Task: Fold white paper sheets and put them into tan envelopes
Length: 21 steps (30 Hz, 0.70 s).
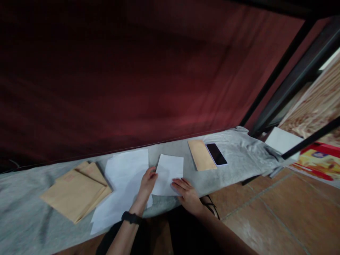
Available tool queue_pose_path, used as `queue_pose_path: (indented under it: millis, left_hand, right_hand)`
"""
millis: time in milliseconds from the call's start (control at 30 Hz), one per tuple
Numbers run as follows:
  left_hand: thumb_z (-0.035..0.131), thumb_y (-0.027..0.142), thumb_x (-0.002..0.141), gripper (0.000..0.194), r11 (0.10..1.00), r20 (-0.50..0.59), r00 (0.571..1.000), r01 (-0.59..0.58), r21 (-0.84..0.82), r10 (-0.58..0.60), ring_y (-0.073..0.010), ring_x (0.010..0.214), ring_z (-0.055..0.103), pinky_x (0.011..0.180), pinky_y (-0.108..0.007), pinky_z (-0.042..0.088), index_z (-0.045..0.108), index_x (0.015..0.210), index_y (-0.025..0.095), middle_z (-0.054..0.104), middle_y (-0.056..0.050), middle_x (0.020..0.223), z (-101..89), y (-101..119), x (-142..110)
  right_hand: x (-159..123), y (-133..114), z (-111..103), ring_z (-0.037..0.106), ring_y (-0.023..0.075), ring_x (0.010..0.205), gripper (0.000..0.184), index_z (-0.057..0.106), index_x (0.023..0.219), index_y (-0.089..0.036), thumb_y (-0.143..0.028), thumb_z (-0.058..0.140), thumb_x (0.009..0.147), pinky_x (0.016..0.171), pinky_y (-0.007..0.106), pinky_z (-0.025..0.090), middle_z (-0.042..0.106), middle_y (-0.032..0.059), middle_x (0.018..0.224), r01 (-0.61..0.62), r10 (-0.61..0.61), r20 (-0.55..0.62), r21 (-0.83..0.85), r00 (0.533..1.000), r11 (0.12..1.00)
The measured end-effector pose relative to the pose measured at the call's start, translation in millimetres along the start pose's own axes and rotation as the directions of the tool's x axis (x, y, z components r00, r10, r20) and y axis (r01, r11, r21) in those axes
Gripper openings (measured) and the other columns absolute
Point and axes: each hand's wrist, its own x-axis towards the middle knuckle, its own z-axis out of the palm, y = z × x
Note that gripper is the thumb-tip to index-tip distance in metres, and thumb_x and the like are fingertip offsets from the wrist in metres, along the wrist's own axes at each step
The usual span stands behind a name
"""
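A smaller sheet of white paper [170,173], perhaps folded, lies on the grey cloth in front of me. My left hand [148,181], with a black band on its wrist, has its curled fingers closed at the sheet's left edge. Flat on the lower right part of this paper rest the outstretched fingers of my right hand [189,196]. Larger white sheets [127,177] overlap to the left, partly beneath my left forearm. To the right, a single brown envelope [202,155] lies beside a dark-screened phone [216,154] with a pale purple edge.
Several brown envelopes [75,194] are piled at the left. The grey cloth [23,205] covers a long, narrow surface against a dark red curtain [148,81]. Black bars [276,74] slant at the right, above a colourful box [318,161] and the tiled floor [265,216].
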Motion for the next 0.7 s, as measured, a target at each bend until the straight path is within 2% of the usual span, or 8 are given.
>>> queue_pose_path:
  millis: [100, 200, 267, 333, 433, 567, 633, 700]
  left_hand:
    - [0.080, 0.026, 0.056, 0.053, 0.999, 0.003, 1.000, -0.010, 0.037, 0.009, -0.0206, 0.074, 0.065, 0.068, -0.031, 0.048, 0.067, 0.107, 0.022, 0.071, 0.000, 0.081, 4.3, -3, -16]
    - [0.080, 0.027, 0.058, 0.057, 1.000, -0.011, 1.000, 0.003, 0.031, -0.002, -0.0206, 0.076, 0.066, 0.070, -0.031, 0.049, 0.067, 0.114, 0.021, 0.072, -0.001, 0.085, 4.1, 5, -32]
    - [0.079, 0.033, 0.062, 0.056, 0.999, -0.020, 0.999, 0.032, -0.042, -0.033, -0.0204, 0.079, 0.066, 0.072, -0.031, 0.049, 0.068, 0.115, 0.020, 0.072, -0.002, 0.089, 0.6, 15, -42]
    - [0.076, 0.043, 0.069, 0.051, 0.989, 0.005, 0.998, 0.070, -0.132, -0.070, -0.0209, 0.083, 0.067, 0.077, -0.032, 0.050, 0.069, 0.114, 0.019, 0.072, -0.004, 0.091, -3.5, 26, -50]
    - [0.071, 0.054, 0.076, 0.049, 0.993, -0.020, 1.000, 0.009, -0.117, -0.011, -0.0228, 0.092, 0.066, 0.083, -0.033, 0.049, 0.071, 0.109, 0.019, 0.072, -0.006, 0.095, -5.4, 39, -61]
    - [0.077, 0.051, 0.072, 0.041, 0.972, -0.117, 0.967, -0.218, 0.085, 0.227, -0.0247, 0.115, 0.058, 0.094, -0.031, 0.044, 0.073, 0.102, 0.023, 0.067, -0.005, 0.116, 4.0, 48, -71]
    - [0.076, 0.052, 0.072, 0.039, 0.965, -0.061, 0.969, -0.233, 0.119, 0.241, -0.0232, 0.107, 0.060, 0.090, -0.030, 0.045, 0.072, 0.097, 0.022, 0.068, -0.004, 0.108, 10.8, 51, -75]
    - [0.073, 0.054, 0.074, 0.038, 0.974, 0.023, 0.982, -0.189, 0.127, 0.187, -0.0199, 0.087, 0.062, 0.079, -0.028, 0.046, 0.071, 0.090, 0.020, 0.068, -0.002, 0.089, 16.9, 52, -76]
  right_hand:
    - [0, -1, 3, 0.057, 0.0231, 0.131, 0.063, 0.065, 0.131, -0.026, 0.002, 0.059, 0.075, 0.118, 0.047, 0.041, 0.063, 0.0058, 0.140, -0.035, 0.037, -0.051, 0.038, 0.998, 0.999]
    - [1, 0, -4, 0.060, 0.0207, 0.127, 0.063, 0.066, 0.129, -0.029, 0.004, 0.053, 0.077, 0.116, 0.048, 0.042, 0.068, 0.0032, 0.134, 0.013, 0.004, -0.117, 0.150, 0.993, 0.989]
    - [3, 0, -20, 0.063, 0.0204, 0.122, 0.059, 0.066, 0.130, -0.031, 0.001, 0.051, 0.082, 0.113, 0.047, 0.046, 0.070, 0.0020, 0.129, 0.069, -0.030, -0.165, 0.236, 0.986, 0.969]
    - [8, -2, -45, 0.067, 0.0210, 0.117, 0.050, 0.067, 0.129, -0.030, -0.007, 0.051, 0.089, 0.105, 0.043, 0.053, 0.073, 0.0036, 0.124, 0.082, -0.012, -0.210, 0.329, 0.978, 0.941]
    - [23, -8, -89, 0.070, 0.0222, 0.108, 0.032, 0.072, 0.122, -0.028, -0.023, 0.053, 0.096, 0.093, 0.038, 0.058, 0.075, 0.0053, 0.116, 0.031, 0.121, -0.269, 0.501, 0.956, 0.865]
    - [49, -8, -130, 0.071, 0.0214, 0.094, 0.027, 0.077, 0.109, -0.024, -0.040, 0.062, 0.093, 0.080, 0.031, 0.059, 0.077, 0.0034, 0.102, -0.074, 0.335, -0.255, 0.687, 0.907, 0.723]
    - [60, 1, -136, 0.069, 0.0195, 0.081, 0.030, 0.077, 0.103, -0.021, -0.045, 0.065, 0.088, 0.069, 0.028, 0.056, 0.076, 0.0025, 0.090, -0.121, 0.402, -0.210, 0.744, 0.891, 0.657]
    - [69, 17, -134, 0.064, 0.0172, 0.069, 0.033, 0.077, 0.095, -0.018, -0.047, 0.066, 0.085, 0.060, 0.026, 0.052, 0.073, 0.0016, 0.078, -0.158, 0.449, -0.179, 0.772, 0.875, 0.616]
